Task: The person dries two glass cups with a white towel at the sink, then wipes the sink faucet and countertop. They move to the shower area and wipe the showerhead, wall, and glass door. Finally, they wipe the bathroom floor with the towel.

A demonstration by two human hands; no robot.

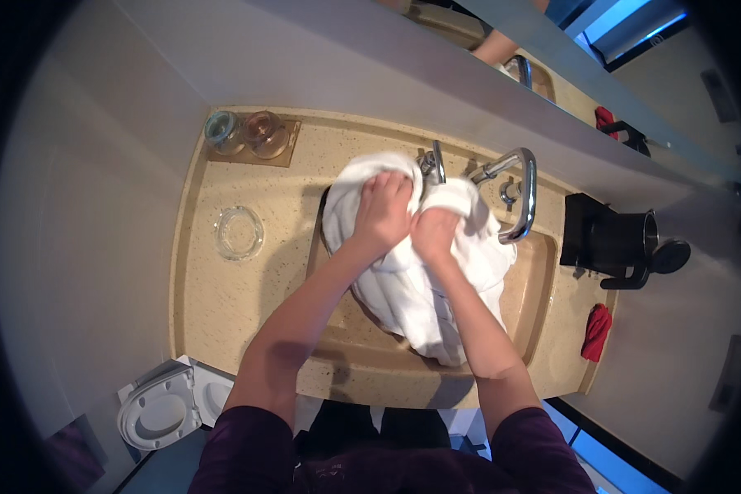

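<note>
A white towel [407, 296] lies bunched in and over the left and middle of a beige sink [534, 296]. My left hand [383, 207] grips its upper left part, fingers curled into the cloth. Close beside it, my right hand [435, 231] clutches the fabric below a raised fold; its fingertips are partly hidden by the cloth. Just behind the towel stand a chrome faucet handle [439, 162] and a curved chrome spout [528, 191], whose end comes down at the towel's right edge.
Two glass jars [265, 134] stand on a brown tray [291, 143] at the back left, with a clear glass ashtray [239, 233] nearer. On the right are a black kettle [636, 234] and a red cloth [596, 332]. A mirror [568, 80] runs along the back wall; a toilet [160, 414] is at lower left.
</note>
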